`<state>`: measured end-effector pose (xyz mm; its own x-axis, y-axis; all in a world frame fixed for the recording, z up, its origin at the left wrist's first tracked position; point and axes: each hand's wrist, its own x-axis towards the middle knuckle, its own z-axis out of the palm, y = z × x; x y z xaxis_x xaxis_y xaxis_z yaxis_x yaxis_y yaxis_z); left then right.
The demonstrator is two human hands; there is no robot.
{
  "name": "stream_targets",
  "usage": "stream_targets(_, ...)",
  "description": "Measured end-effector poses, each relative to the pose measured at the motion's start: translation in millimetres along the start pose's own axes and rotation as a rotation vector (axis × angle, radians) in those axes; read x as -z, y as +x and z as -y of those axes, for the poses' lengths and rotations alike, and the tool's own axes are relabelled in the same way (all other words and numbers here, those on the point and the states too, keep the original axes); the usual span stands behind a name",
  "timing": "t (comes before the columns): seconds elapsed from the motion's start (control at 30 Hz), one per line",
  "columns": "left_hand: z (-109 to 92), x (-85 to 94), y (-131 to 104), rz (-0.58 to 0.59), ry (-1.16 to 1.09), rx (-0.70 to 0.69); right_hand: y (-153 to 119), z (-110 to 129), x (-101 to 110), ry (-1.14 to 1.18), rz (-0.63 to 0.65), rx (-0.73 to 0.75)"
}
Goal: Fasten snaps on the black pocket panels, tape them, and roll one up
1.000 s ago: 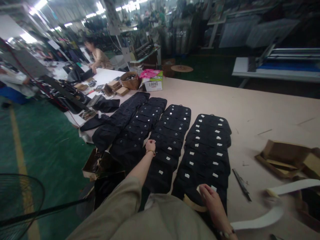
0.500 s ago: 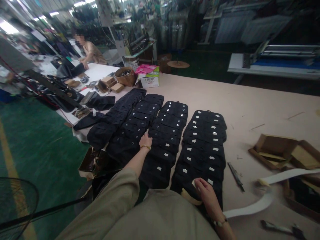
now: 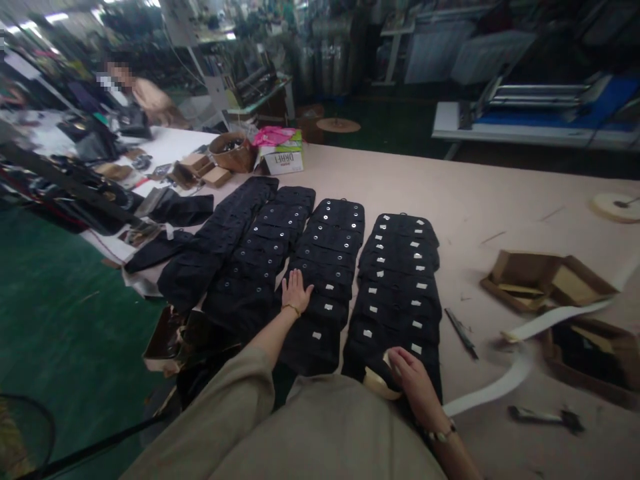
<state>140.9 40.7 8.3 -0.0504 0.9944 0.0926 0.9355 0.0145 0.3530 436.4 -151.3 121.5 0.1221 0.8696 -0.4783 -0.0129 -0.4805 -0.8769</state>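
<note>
Overlapping black fabric pieces lie in several long rows. My left hand (image 3: pixel 296 293) rests flat, fingers spread, on the row (image 3: pixel 327 247) that has metal eyelets at the far end and white patches nearer me. My right hand (image 3: pixel 407 373) is over the near end of the rightmost row (image 3: pixel 400 300), which bears two lines of white patches. Its fingers are pinched on a pale strip (image 3: pixel 383 385) that curls below them. Further left are a row with eyelets (image 3: pixel 260 247) and a plain black row (image 3: pixel 215 247).
Open cardboard boxes (image 3: pixel 520 273), a white tape (image 3: pixel 560 320), a cutter-like tool (image 3: pixel 461 333) and another dark tool (image 3: pixel 545 417) lie on the right. A round basket (image 3: pixel 233 153) and a white-green box (image 3: pixel 283 162) stand at the back. A person (image 3: pixel 153 100) sits far left.
My left hand has opened out flat on the eyelet row. My right hand keeps its pinch with slight movement. The view has shifted to the right.
</note>
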Motion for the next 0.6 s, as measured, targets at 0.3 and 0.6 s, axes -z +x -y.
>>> stream_targets(0.3, -58, 48.1, -33, 0.13, -0.248, -0.026, -28, 23, -14, 0.046, -0.018, 0.218)
stream_targets(0.6, -161, 120.6, -171, 0.574, -1.023, -0.393, -56, 6, 15, -0.25, -0.024, 0.362)
